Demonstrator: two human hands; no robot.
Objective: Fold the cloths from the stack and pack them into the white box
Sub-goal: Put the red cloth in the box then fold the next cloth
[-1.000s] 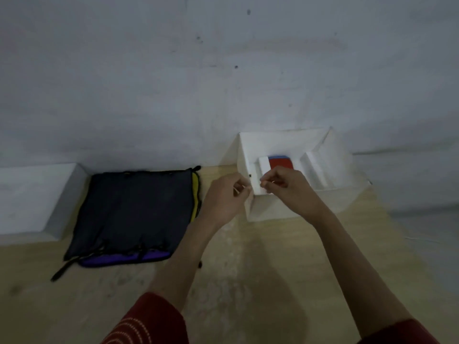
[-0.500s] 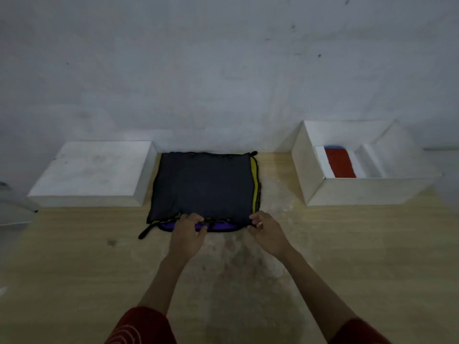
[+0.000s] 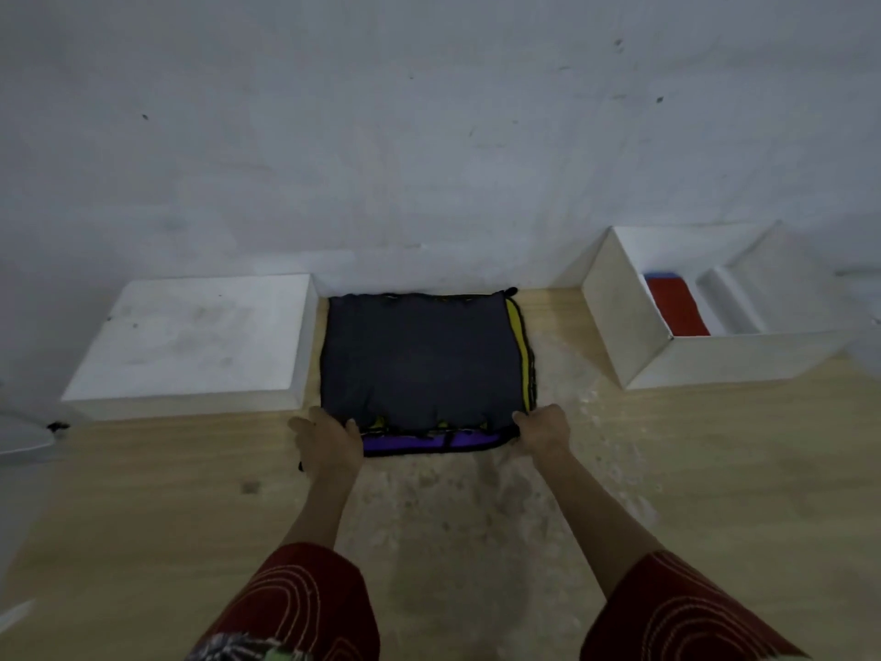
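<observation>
A stack of cloths lies flat on the wooden table, topped by a dark grey cloth (image 3: pixel 419 355); yellow edges (image 3: pixel 517 345) and a purple cloth (image 3: pixel 429 442) peek out beneath it. My left hand (image 3: pixel 329 443) grips the near left corner of the dark grey cloth. My right hand (image 3: pixel 541 429) pinches its near right corner. The open white box (image 3: pixel 634 326) stands at the right by the wall, holding a folded red cloth (image 3: pixel 677 305) over a blue one.
A closed white box lid or block (image 3: pixel 190 341) sits left of the stack, touching it. The white wall (image 3: pixel 429 136) runs right behind everything. Bare wooden table (image 3: pixel 453 517) stretches in front of the stack.
Both hands left the white box, came over to the stack's near edge, then spread outward to the dark grey cloth's two near corners. The view shifted left.
</observation>
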